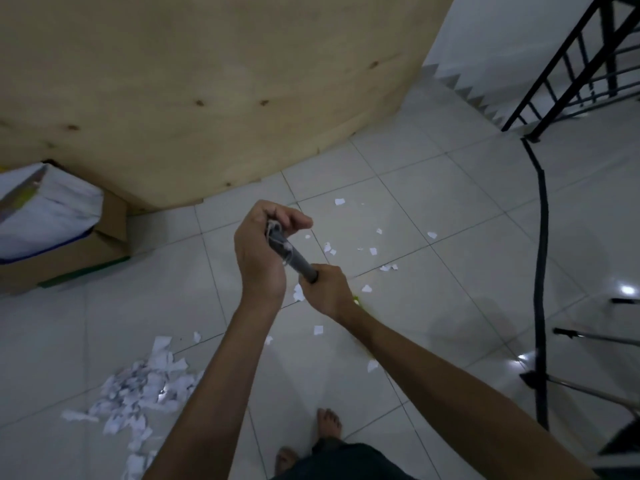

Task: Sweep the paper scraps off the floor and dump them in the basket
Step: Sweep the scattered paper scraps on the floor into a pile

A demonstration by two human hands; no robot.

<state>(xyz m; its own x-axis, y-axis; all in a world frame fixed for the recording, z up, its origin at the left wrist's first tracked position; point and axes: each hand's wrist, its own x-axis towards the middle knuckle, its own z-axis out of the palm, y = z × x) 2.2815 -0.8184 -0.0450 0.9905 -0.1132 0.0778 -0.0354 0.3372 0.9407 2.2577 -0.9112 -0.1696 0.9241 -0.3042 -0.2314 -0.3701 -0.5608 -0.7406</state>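
1. At the centre of your view, both your hands grasp one dark broom handle (298,259): your left hand (263,244) wraps its top end, with the forefinger and thumb lifted loosely, and your right hand (327,292) is clenched round it just below.
2. Nothing here can be read; the coloured bands on the single cardboard carton (104,247) at the left are too blurred to make out.
3. One stack of papers (52,209) lies in that carton.
4. One heap of paper scraps (138,386) lies on the floor at your lower left, and about a dozen loose scraps (373,251) are strewn beyond and beside your hands.
5. Your two bare feet (329,424) show at the bottom edge.
6. You stand on glossy white floor tiles (450,220). A plywood panel (207,81) fills the wall ahead, a black stair railing (571,64) rises at the upper right, and one black cable (540,271) trails across the tiles at the right.
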